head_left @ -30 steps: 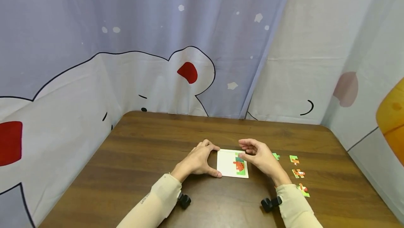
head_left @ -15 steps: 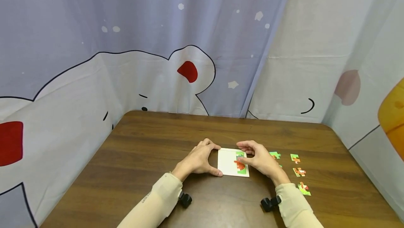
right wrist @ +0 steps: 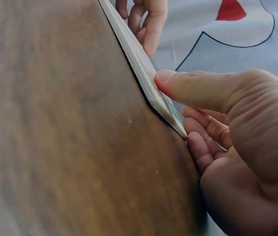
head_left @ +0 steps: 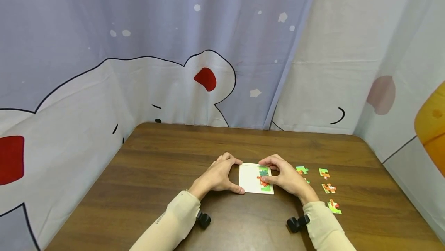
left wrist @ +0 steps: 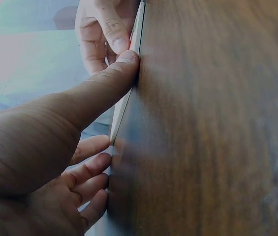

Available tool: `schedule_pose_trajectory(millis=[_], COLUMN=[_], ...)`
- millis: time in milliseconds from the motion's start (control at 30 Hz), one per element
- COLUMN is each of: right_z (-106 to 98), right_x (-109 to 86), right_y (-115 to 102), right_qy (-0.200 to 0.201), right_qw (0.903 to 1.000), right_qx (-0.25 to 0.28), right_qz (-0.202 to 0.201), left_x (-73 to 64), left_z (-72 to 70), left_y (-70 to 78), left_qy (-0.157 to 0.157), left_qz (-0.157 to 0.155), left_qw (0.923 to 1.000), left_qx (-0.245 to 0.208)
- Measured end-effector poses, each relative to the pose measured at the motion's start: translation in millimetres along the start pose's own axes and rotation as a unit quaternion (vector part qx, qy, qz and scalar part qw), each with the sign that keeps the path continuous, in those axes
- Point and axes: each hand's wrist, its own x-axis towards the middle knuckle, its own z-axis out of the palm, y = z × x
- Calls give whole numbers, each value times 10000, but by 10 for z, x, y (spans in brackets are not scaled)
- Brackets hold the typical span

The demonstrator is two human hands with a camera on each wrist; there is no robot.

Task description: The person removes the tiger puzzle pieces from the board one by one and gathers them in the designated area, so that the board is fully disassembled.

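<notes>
A square white puzzle board (head_left: pixel 248 177) lies on the table, with jigsaw pieces (head_left: pixel 265 186) in green, teal and orange filling its right-hand column. My left hand (head_left: pixel 219 175) holds the board's left side, thumb at the near corner and index finger at the far corner. The thumb of my right hand (head_left: pixel 286 175) touches the orange piece, while its other fingers bend near the far right corner. In the right wrist view that thumb (right wrist: pixel 198 88) lies straight on the board's face. Part of the filled column is hidden under my right hand.
Loose jigsaw pieces lie right of the board: a green one (head_left: pixel 301 170) partly behind my right hand, and a column with an upper piece (head_left: pixel 324 173), a middle one (head_left: pixel 328 188) and a lower one (head_left: pixel 334 206). Printed curtains (head_left: pixel 167 85) hang behind the wooden table (head_left: pixel 156 154).
My right hand has shifted slightly left and its thumb has moved down from the teal piece to the orange one. The left hand has stayed on the board.
</notes>
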Motion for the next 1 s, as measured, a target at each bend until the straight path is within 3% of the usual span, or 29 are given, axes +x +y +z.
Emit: schedule_pose_trajectory(millis=[300,800,1000], right_z=[22,23,16], right_x=[3,10,3], right_y=[56,44,24], right_qy=[70,9,-38], right_qw=[9999,9990,9982], right_qx=[2,-444,-598], right_qz=[-146,56,-90], left_x=[-2,13,13], left_z=[-10,11,7], left_y=[17,-13,-8], left_qy=[-14,8,-19], left_qz=[-48,-13,-51], left_qw=[10000,10000,10000], left_qx=[40,50,73])
